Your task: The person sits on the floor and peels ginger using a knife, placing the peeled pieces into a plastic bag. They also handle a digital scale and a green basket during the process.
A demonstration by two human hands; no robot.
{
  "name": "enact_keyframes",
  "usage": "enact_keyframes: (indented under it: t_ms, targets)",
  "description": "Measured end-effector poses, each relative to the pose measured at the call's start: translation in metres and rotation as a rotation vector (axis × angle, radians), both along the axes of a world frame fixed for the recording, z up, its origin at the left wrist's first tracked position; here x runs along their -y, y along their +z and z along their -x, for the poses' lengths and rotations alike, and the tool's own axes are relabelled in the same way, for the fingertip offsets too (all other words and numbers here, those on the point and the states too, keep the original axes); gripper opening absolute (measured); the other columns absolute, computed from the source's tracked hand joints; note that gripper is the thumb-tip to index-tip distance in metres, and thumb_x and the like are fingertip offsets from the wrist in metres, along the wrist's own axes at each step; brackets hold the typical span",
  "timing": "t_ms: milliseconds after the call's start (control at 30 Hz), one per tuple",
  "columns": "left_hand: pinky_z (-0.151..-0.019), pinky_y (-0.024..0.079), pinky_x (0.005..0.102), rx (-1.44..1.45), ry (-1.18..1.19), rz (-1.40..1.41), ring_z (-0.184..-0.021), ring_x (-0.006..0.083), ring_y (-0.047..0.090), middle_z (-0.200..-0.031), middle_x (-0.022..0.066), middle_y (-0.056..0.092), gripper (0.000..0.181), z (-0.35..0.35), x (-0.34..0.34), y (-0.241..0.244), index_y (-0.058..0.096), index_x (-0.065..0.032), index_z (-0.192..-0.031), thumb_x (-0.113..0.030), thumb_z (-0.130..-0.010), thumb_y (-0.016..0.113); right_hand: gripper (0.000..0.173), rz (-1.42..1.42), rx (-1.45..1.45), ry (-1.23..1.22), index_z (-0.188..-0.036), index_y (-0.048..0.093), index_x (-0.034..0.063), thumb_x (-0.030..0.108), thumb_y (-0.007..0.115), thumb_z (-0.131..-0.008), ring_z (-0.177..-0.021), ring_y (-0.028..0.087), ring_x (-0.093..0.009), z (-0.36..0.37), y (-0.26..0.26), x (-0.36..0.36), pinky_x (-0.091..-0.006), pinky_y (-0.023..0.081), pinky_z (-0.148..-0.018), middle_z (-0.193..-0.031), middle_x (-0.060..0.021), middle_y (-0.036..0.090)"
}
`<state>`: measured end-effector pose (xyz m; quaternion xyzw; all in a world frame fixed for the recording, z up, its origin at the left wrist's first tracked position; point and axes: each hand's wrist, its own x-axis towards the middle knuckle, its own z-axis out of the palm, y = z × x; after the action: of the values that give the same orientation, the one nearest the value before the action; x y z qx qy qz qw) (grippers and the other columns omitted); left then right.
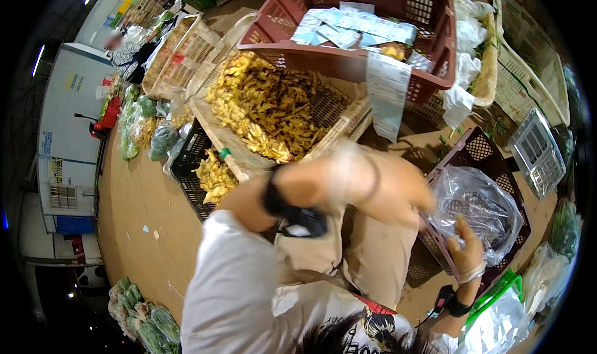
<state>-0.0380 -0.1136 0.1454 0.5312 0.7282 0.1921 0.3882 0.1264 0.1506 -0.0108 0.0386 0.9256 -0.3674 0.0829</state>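
My left hand (394,186) is blurred by motion. It reaches across my lap to the left edge of a clear plastic bag (471,197); its grip is unclear. The bag lies spread in a dark red plastic crate (478,144). Beside the bag's lower edge is my right hand (466,251), thumb and a finger raised; whether it pinches the film cannot be told. Knobbly yellow roots, apparently ginger (280,106), fill much of a dirty pale crate (238,160) in front of me. More of them (214,179) lie in a black crate (186,165) below it.
A large red crate (317,57) holds printed paper slips (345,27), one strip hanging over its side. At right stands a digital scale (536,153). Green-edged plastic bags (496,321) lie near my right forearm. Bagged vegetables (144,125) rest on the floor. Another person (133,57) is at upper left.
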Motion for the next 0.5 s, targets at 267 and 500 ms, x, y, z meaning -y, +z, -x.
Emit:
enact_keyframes:
  t_ms: [267,500]
  targets:
    - [-0.089,0.041,0.0352,-0.392,0.925,0.602,-0.097,0.0292,0.057,-0.106,0.0156,0.06,0.027,0.1,0.292,-0.115,0.062,-0.0048,-0.101,-0.019,-0.081,0.049,0.031,0.311,-0.196,0.26,-0.1,0.058,0.003,0.012,0.063,-0.072,-0.078,0.06,-0.028,0.034,0.059,0.16,-0.0357,0.047,-0.07,-0.089,-0.0112,0.064]
    - [-0.077,0.046,0.0396,-0.178,0.511,1.102,-0.106,0.0274,0.053,-0.127,0.0097,0.047,0.035,0.169,0.265,-0.302,0.047,-0.0064,-0.123,-0.011,-0.088,0.05,0.032,0.156,-0.246,0.479,-0.099,0.06,0.0046,0.016,0.066,-0.07,-0.074,0.059,-0.027,0.103,0.052,0.251,-0.0358,0.047,-0.067,-0.088,-0.0095,0.063]
